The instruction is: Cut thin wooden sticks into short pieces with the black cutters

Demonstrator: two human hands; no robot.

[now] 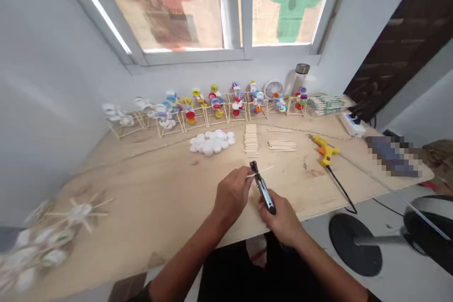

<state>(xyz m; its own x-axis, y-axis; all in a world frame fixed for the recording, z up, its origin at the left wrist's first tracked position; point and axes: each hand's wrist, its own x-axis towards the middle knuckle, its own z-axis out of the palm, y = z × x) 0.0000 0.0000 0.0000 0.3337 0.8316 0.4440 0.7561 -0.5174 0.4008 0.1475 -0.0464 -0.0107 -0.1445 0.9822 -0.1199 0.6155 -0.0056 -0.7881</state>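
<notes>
Hands (231,193) (two) hold one stick (261,172), one black tool (264,188).

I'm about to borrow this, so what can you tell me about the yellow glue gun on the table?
The glue gun is a small hot glue gun with a glossy yellow plastic body, orange parts near its front and a short nozzle pointing up and to the left. It lies on its side on the wooden table, to the right of the loose craft sticks. A black cord runs from the base of its handle towards the table's front edge. Only the table and its cord touch it.
</notes>
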